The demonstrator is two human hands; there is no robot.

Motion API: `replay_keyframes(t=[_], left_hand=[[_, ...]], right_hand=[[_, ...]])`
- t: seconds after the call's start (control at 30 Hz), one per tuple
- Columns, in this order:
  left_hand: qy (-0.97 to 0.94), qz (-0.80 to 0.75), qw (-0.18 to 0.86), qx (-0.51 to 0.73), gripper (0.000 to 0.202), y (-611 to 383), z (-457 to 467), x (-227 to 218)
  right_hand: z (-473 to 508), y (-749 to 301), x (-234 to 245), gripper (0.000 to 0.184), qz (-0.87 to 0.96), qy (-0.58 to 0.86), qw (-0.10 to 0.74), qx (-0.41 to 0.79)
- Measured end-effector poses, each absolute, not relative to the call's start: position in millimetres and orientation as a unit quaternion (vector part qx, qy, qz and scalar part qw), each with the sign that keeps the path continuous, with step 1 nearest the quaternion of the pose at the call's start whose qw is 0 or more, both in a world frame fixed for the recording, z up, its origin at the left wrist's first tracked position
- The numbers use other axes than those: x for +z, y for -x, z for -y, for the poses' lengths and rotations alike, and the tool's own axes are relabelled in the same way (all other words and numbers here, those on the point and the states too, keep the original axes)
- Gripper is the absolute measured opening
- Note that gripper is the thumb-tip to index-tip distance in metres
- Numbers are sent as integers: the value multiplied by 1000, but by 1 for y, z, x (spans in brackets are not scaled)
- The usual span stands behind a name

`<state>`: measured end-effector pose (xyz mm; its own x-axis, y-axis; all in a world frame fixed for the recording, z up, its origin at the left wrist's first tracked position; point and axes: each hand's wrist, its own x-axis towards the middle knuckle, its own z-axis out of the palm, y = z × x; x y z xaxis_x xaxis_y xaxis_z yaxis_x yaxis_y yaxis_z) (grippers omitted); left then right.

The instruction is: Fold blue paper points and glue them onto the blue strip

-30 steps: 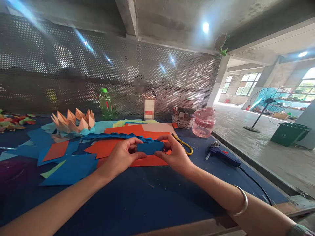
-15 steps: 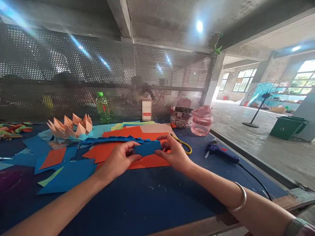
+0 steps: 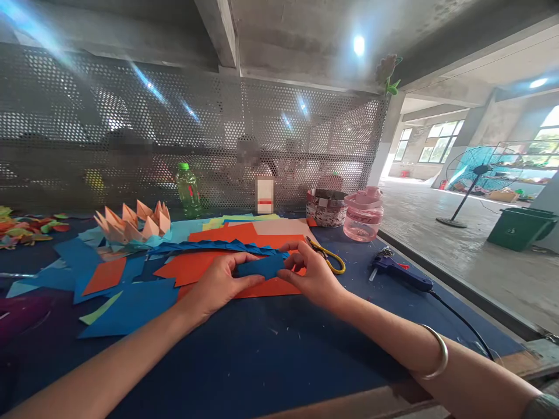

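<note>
A folded strip of blue paper (image 3: pixel 262 267) lies pinched between my left hand (image 3: pixel 216 284) and my right hand (image 3: pixel 312 276), tilted low over the orange paper sheets (image 3: pixel 271 287). My fingers hide both of its ends. Just beyond my hands runs a long pleated blue paper band (image 3: pixel 213 247), close to my fingertips but apart from them. Yellow-handled scissors (image 3: pixel 327 259) lie to the right of my right hand, not touching it.
Loose blue and orange paper (image 3: pixel 131 308) and a paper lotus (image 3: pixel 133 226) lie at left. A glue gun (image 3: pixel 402 275) with its black cord, a pink plastic jar (image 3: pixel 363 218), a woven paper cup (image 3: pixel 326 208) and a green bottle (image 3: pixel 187 190) stand around. A perforated metal screen (image 3: pixel 196 125) rises behind the table.
The blue strip has tilted lower and looks flatter between my hands, and my fingers have closed in around it. The view has shifted slightly.
</note>
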<state>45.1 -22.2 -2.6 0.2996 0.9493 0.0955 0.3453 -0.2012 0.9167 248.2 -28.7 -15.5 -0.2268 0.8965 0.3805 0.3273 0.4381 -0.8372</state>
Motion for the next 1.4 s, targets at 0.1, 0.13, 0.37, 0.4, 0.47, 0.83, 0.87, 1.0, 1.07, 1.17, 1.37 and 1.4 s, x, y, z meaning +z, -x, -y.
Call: replay_keyframes(t=[0.1, 0.13, 0.37, 0.4, 0.47, 0.83, 0.87, 1.0, 1.07, 1.17, 1.37, 1.4], left_hand=[[-681, -480, 424, 356, 41, -44, 21, -3], [-678, -483, 429, 351, 41, -43, 20, -4], [-686, -478, 427, 345, 36, -42, 21, -3], [-688, -478, 423, 345, 35, -42, 21, -2], [-688, -474, 433, 339, 35, -43, 22, -1], [-669, -495, 458, 313, 28, -46, 25, -6], [-670, -496, 456, 312, 29, -46, 25, -7], [-667, -486, 466, 318, 33, -50, 28, -9], [-669, -480, 469, 319, 34, -51, 30, -8], [-680, -479, 458, 312, 32, -51, 28, -8], [-689, -493, 434, 307, 26, -45, 23, -6], [-690, -491, 434, 307, 25, -45, 24, -4]], right_hand=[[29, -249, -14, 33, 716, 431, 452, 313], [29, -249, -14, 33, 715, 433, 452, 313], [28, -249, -13, 34, 715, 438, 451, 306], [28, -249, -13, 33, 716, 438, 451, 304], [27, -249, -14, 33, 718, 437, 451, 301], [35, -244, -17, 38, 735, 417, 443, 298], [36, -243, -17, 40, 737, 412, 441, 305], [38, -241, -19, 44, 745, 403, 426, 317], [39, -241, -19, 43, 744, 405, 417, 329], [39, -241, -18, 43, 741, 407, 413, 337], [34, -246, -15, 44, 739, 403, 423, 337], [33, -247, -15, 44, 738, 405, 424, 334]])
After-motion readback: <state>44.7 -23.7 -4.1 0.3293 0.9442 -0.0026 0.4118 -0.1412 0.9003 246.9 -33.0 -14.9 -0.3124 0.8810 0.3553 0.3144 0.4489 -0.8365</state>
